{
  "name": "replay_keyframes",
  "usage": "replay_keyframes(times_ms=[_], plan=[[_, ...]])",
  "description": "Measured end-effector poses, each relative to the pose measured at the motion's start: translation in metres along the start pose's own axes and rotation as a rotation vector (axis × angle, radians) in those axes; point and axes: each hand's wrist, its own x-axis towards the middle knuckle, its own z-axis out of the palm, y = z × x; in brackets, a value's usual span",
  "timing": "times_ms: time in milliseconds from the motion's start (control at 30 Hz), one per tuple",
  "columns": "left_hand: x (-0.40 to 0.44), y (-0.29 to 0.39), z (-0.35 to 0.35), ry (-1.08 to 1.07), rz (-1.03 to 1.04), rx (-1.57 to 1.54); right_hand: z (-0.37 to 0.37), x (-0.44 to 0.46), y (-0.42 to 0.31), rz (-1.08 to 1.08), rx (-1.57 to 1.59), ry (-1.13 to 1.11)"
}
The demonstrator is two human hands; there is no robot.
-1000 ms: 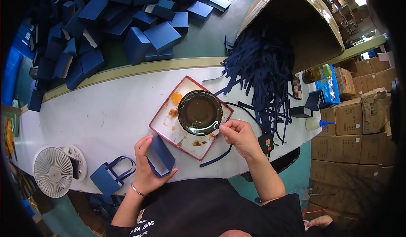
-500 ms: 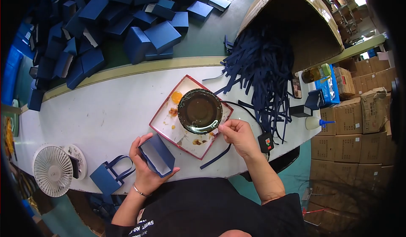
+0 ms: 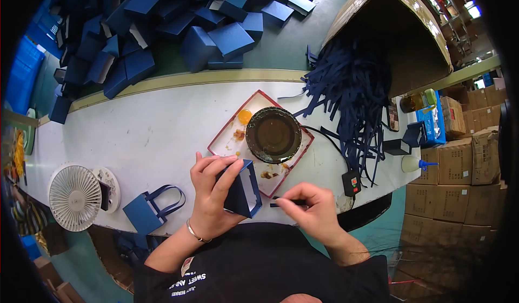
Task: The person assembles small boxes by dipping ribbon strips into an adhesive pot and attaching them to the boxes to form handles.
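Note:
My left hand (image 3: pixel 215 192) is wrapped round a small blue box (image 3: pixel 248 190), its open side with a pale inside turned to the right. Close by on the right, my right hand (image 3: pixel 316 212) pinches a short dark blue ribbon (image 3: pixel 281 202) between thumb and fingers; part of the strip is hidden by the fingers. Beyond both hands, a round dark pot (image 3: pixel 274 135) with brownish contents stands on a red-edged white tray (image 3: pixel 220 147) stained with amber blobs. To the left lies a finished-looking blue box with a ribbon handle (image 3: pixel 145 214).
Many blue boxes (image 3: pixel 143 3) are heaped on the green surface at the back. Dark ribbons (image 3: pixel 354 95) spill from a cardboard carton (image 3: pixel 416 43). A white fan (image 3: pixel 74 197) stands left; a switch box (image 3: pixel 351 183) with a cable and a glue bottle (image 3: pixel 411 164) are right.
My right hand has moved from the pot's rim down toward the box, with the ribbon. My left hand has turned the box and brought it closer to the right hand. The view has shifted slightly.

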Motion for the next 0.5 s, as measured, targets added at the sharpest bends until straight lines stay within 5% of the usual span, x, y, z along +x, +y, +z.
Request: replay_keyframes(times_ms=[100, 500], plan=[[-0.001, 0.005, 0.000, -0.003, 0.049, 0.068, 0.009, 0.000, -0.015, -0.095, -0.217, -0.052], [-0.011, 0.010, -0.007, -0.003, 0.219, 0.241, 0.019, 0.005, -0.012, -0.189, -0.286, -0.088]])
